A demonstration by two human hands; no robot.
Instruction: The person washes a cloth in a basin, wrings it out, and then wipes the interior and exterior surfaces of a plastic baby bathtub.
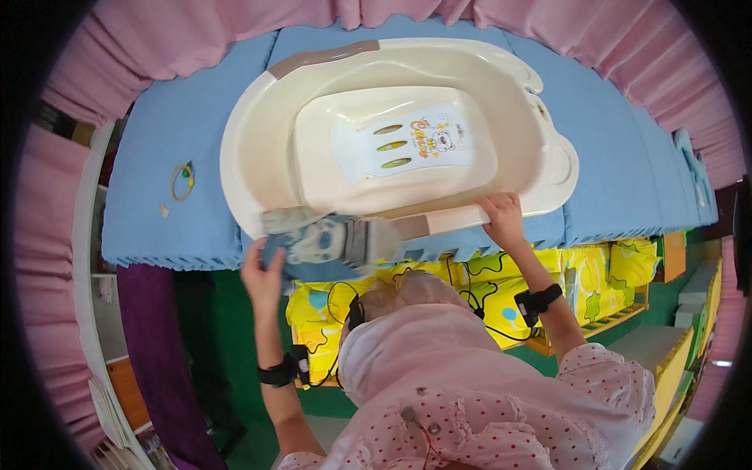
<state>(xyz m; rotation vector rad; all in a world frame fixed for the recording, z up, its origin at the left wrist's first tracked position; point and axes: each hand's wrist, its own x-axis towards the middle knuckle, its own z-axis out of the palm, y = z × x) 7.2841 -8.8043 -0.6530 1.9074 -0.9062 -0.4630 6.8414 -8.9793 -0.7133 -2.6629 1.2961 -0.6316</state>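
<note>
A cream baby bathtub [258,117] with brown grip patches on its rim rests on a blue-covered surface in front of me. My left hand [262,270] is closed on a blue and grey patterned cloth [321,243], somewhat blurred. The cloth is draped against the near left rim and hangs down outside it. My right hand [504,219] grips the near right rim, with the fingers over the edge. Inside the tub lies a cream plate [313,149] with a white cartoon-bear label and 3 slots.
A yellow ring-shaped item [182,182] lies on the blue cover [149,211] left of the tub. Yellow patterned bedding [509,305] in a wooden frame is below the near edge. Pink curtains [180,39] surround the far side, and a purple cloth [157,352] hangs at left.
</note>
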